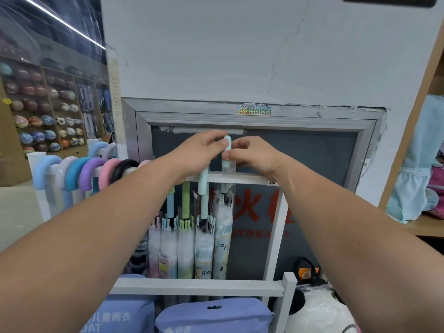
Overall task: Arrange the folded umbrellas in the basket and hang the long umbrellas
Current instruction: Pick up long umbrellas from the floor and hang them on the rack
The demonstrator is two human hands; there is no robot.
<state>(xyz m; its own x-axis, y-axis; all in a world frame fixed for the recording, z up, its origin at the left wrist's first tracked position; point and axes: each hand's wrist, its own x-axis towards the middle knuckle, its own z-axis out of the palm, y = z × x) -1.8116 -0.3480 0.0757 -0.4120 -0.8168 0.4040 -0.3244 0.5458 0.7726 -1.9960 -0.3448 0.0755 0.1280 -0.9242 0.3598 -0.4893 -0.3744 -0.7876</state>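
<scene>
a pale mint-green plastic umbrella handle [227, 143] stands upright just above the top bar of a white metal rack [242, 178], in front of the person and at the height of both hands. the left hand [200, 151] pinches it from the left, thumb pressed to its side. the right hand [251, 153] closes curled fingers on it from the right. below the bar the handle passes into a clear plastic sleeve and a long furled umbrella with a pale printed canopy [222, 239], which hangs straight down inside the rack.

just left of it a second mint shaft [204, 195] drops from under the left hand; whether that hand also holds it cannot be told. further left hang more long furled umbrellas with a green shaft [185, 200] and a light blue shaft [170, 203]. a row of curved pastel and black handles [93, 173] is hooked over the bar's left end.

behind the rack is a grey metal-framed cabinet with red characters [312, 152], set in a white wall [216, 56]. blue fabric bags [213, 318] lie under the lower bar, and shelves of balls [45, 116] stand at far left.
</scene>
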